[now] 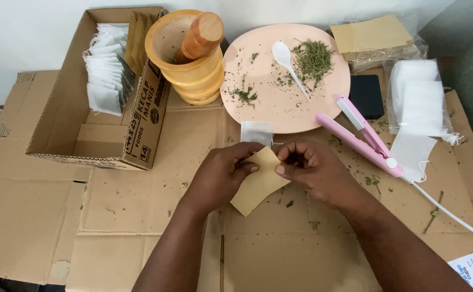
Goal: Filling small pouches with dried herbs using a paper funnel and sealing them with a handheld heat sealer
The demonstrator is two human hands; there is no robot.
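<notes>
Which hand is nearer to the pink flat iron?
Right. The right hand, pinching the tan envelope, lies just left of the pink flat iron. The left hand holds the envelope's other side, farther left.

Between the hands (263,167) is a matt tan paper envelope (258,184), smooth and creaseless, with a white filter-paper tea bag (256,131) of fine, soft weave just beyond the fingertips. Under them lies flattened cardboard (139,216), brown, matt and rough, with scuffed edges. Beyond the left hand stands a wooden mortar (190,70) with a polished pestle (200,35), lightly glossy. Beyond the right hand, a smooth peach plastic plate (280,108) carries a glossy white plastic spoon (286,60) and dry, rough green herbs (313,58). Right of the right hand lies a glossy pink plastic sealing iron (363,138).
</notes>
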